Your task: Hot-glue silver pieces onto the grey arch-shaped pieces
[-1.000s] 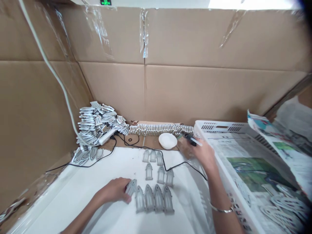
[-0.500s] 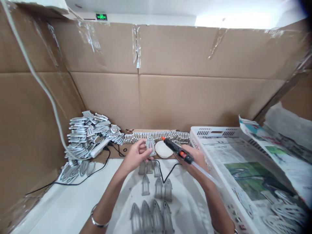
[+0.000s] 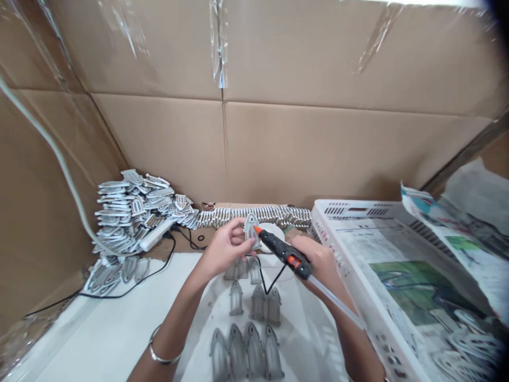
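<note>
Between the thumb and fingers of my left hand (image 3: 228,245) a small grey arched plastic piece (image 3: 250,229) is held upright. My right hand (image 3: 316,254) grips a black and orange hot glue gun (image 3: 284,252), a clear glue stick jutting from its rear. The gun's orange nozzle points left, at or very close to the held piece; whether it touches I cannot tell. Behind the gun lies a white round disc (image 3: 271,233), partly covered. Several grey translucent arched pieces (image 3: 254,350) lie in rows on the white work surface (image 3: 159,329) below my hands.
A big heap of similar pieces (image 3: 131,207) rises at the left, beside a white power strip (image 3: 159,233) and black cables. A long row of stacked pieces (image 3: 254,215) runs along the cardboard wall (image 3: 278,148). At right stands a white plastic crate (image 3: 338,254) lined with newspaper.
The glue gun has moved left and its nozzle has come to the piece in my left hand. That piece has shifted slightly right. The view has tilted downward.
</note>
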`<state>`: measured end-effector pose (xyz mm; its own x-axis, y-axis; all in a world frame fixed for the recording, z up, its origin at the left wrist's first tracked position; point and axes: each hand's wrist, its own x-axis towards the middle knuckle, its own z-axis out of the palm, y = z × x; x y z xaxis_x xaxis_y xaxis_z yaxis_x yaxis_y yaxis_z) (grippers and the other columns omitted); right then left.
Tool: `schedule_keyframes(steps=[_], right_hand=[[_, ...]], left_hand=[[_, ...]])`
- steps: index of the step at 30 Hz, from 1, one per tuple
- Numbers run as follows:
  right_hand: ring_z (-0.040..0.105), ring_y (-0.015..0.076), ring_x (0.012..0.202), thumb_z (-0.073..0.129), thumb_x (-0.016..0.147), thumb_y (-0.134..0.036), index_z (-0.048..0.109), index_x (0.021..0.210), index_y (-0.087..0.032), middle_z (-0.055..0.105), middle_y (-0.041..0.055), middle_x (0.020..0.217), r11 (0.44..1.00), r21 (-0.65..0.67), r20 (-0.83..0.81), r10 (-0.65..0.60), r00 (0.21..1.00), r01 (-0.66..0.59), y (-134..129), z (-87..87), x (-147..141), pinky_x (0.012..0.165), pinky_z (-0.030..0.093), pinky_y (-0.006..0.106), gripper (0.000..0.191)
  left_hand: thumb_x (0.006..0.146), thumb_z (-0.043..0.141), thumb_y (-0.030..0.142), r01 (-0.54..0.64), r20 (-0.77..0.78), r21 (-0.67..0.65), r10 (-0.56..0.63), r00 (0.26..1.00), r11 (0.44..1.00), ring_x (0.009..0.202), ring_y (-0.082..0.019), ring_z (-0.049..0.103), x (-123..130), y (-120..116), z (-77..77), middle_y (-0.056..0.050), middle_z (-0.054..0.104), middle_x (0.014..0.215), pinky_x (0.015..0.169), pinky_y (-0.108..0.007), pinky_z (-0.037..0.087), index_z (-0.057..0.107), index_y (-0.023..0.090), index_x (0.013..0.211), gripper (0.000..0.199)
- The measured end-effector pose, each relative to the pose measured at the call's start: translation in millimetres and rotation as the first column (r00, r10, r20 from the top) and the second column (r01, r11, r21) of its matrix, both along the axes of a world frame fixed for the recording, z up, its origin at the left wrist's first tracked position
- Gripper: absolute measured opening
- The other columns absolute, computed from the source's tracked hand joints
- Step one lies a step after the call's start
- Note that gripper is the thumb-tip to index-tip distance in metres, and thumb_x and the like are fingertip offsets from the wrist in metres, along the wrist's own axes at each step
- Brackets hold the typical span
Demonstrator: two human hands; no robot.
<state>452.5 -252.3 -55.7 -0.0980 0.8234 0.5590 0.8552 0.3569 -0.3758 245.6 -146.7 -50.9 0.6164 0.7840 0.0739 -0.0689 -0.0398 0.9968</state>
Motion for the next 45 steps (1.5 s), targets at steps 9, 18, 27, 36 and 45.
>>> schedule_keyframes(steps=[9, 18, 27, 36, 45], right_hand=[[0.047, 0.0132, 0.065, 0.046, 0.090, -0.018, 0.051, 0.070, -0.019, 0.053, 0.0007, 0.067, 0.999, 0.038, 0.067, -0.030, 0.997, 0.028, 3, -2.2, -2, 0.060, 0.027, 0.025, 0.021], [0.044, 0.0128, 0.061, 0.043, 0.090, -0.016, 0.043, 0.064, -0.020, 0.049, 0.0003, 0.063, 0.996, 0.079, 0.130, -0.062, 0.990, 0.052, 3, -2.3, -1, 0.056, 0.024, 0.026, 0.026], [0.041, 0.0124, 0.059, 0.044, 0.091, -0.017, 0.039, 0.060, -0.019, 0.046, -0.0001, 0.058, 0.989, 0.125, 0.144, -0.100, 0.985, 0.082, 5, -1.9, -4, 0.055, 0.023, 0.027, 0.032], [0.057, 0.0159, 0.071, 0.053, 0.089, -0.030, 0.060, 0.076, -0.021, 0.065, 0.0028, 0.077, 0.957, -0.099, 0.115, -0.261, 0.959, 0.272, 2, -1.1, 16, 0.058, 0.031, 0.024, 0.018], [0.063, 0.0261, 0.054, 0.059, 0.083, -0.038, 0.068, 0.068, -0.017, 0.069, 0.0161, 0.066, 0.589, -0.389, 0.419, -0.572, 0.705, 0.709, 14, -44.9, 49, 0.049, 0.030, 0.030, 0.027]], left_hand=[[0.080, 0.072, 0.034, 0.028, -0.023, 0.035, -0.027, 0.999, 0.999, 0.065, -0.017, 0.072, 0, -3, 3.1, -0.005, 0.069, 0.089, 0.044, -0.017, 0.050, 0.051, 0.018, 0.107, 0.038], [0.082, 0.069, 0.036, 0.017, -0.049, 0.073, -0.014, 0.999, 0.997, 0.066, -0.018, 0.072, 0, -4, 2.4, -0.002, 0.065, 0.082, 0.046, -0.019, 0.051, 0.052, 0.017, 0.110, 0.038], [0.083, 0.068, 0.036, 0.014, -0.048, 0.099, -0.009, 0.999, 0.995, 0.065, -0.017, 0.071, 1, -4, -0.9, -0.002, 0.063, 0.083, 0.046, -0.019, 0.050, 0.052, 0.018, 0.110, 0.036], [0.078, 0.070, 0.035, -0.086, -0.096, 0.116, 0.097, 0.991, 0.990, 0.059, -0.016, 0.068, 3, 4, -11.0, 0.004, 0.056, 0.069, 0.048, -0.021, 0.048, 0.048, 0.019, 0.098, 0.034], [0.078, 0.068, 0.038, -0.150, -0.162, 0.289, 0.203, 0.966, 0.946, 0.063, -0.012, 0.054, 0, 14, -11.4, -0.001, 0.061, 0.073, 0.056, -0.022, 0.039, 0.058, 0.016, 0.080, 0.024]])
